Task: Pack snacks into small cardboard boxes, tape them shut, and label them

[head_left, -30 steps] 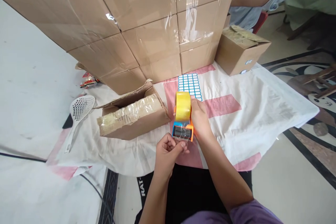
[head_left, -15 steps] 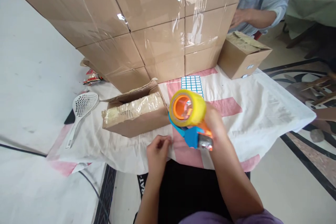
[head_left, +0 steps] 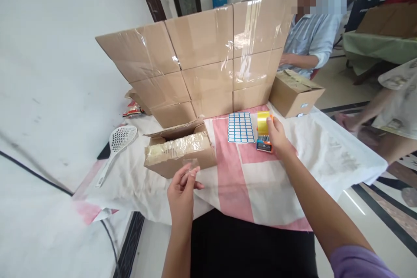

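Note:
My right hand (head_left: 278,137) is stretched forward and grips an orange and blue tape dispenser (head_left: 264,136) with a yellow roll, which rests on the pink and white cloth (head_left: 325,156) beside a sheet of blue-edged labels (head_left: 240,127). Nearer to me, my left hand (head_left: 181,190) pinches a short strip of clear tape (head_left: 190,167) between its fingertips, just in front of a small open cardboard box (head_left: 180,149) whose top is covered in crinkled clear tape.
A wall of taped cardboard boxes (head_left: 202,58) stands behind the cloth. Another small box (head_left: 296,93) sits at the right, by a seated person in a light blue shirt (head_left: 309,39). A white slotted ladle (head_left: 117,147) lies at the left. A second person's legs (head_left: 374,108) are at the far right.
My right hand carried the dispenser forward and set it on the cloth by the label sheet. My left hand came away holding a strip of tape. The view has lifted.

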Demonstrator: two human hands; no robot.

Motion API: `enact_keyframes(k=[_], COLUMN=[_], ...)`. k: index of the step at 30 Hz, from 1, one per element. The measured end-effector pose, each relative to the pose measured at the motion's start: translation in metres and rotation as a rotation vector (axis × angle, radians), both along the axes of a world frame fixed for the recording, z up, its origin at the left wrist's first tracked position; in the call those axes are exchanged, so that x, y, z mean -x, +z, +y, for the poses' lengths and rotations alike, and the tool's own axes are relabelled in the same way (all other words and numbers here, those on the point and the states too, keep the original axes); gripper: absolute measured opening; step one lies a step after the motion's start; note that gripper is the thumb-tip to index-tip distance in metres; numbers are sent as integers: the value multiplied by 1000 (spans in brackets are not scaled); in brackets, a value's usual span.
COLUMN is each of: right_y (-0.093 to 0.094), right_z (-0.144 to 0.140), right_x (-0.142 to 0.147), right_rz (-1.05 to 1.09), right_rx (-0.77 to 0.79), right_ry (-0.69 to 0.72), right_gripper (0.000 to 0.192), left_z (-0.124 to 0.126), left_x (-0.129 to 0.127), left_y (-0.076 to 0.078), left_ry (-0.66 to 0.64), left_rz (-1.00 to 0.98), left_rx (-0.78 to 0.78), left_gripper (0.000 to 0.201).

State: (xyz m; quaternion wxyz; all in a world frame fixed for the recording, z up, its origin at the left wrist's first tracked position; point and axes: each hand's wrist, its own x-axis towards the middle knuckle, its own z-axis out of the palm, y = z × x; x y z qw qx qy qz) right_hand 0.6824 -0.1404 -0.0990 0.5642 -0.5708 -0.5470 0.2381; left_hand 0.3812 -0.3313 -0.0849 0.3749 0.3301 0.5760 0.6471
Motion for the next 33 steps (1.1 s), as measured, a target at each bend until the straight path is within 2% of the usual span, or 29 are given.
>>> enact_keyframes(k=[1,3,5,6,7,9,10,11,13,16,18,21,23,25,27,29,31,33], right_y=[-4,-2,14,26,39,65,75,84,94,94,90,87,96,114,136,153,163,165], right_z=[1,-9,-31,-46,-62,-94,-108,-119,-134,-144,-148,-156,-162,-165,-164,-154,-137,-114], right_x=[-7,-12,-1,11,27,66,85,102,127,142,143,140,132,119,109,108,115,128], right_rz=[-24,-127,-261,-309,-301,-285,-311,-349,-400,-489,-572,-605,-494,-369,-354,-455,-606,-802], right_rx=[49,66,-70,-167,-246,-270,-271,-281,-316,-379,-422,-454,-477,-501,-489,-451,-459,-552], right_ry=[-25,-186,-334,-306,-138,382,587,702,803,822,786,738,674,540,465,536,634,658], right_gripper=[55,52,52,51,43,25,18,14,3,16,20,22,21,19,20,20,20,22], left_z=[-1,-3,-7,-9,-12,-18,-21,-24,-30,-34,-34,-34,-35,-35,-33,-25,-8,16], left_x=[-1,-5,-9,-11,-13,-15,-16,-17,-16,-15,-13,-2,12,30,46,56,61,64], left_y=[5,14,22,25,27,30,30,30,28,25,22,11,-2,-14,-18,-5,21,48], left_ry=[12,40,53,45,29,-20,-44,-64,-82,-92,-96,-98,-63,-11,24,74,158,145], left_rz=[12,50,101,129,154,191,205,220,237,192,161,245,355,446,511,632,848,1115], left_rx=[1,7,15,18,18,9,4,-1,-6,0,4,18,72,155,181,73,-125,-263], left_gripper=[59,67,68,67,67,67,67,66,64,55,44,33,27,23,21,22,25,34])
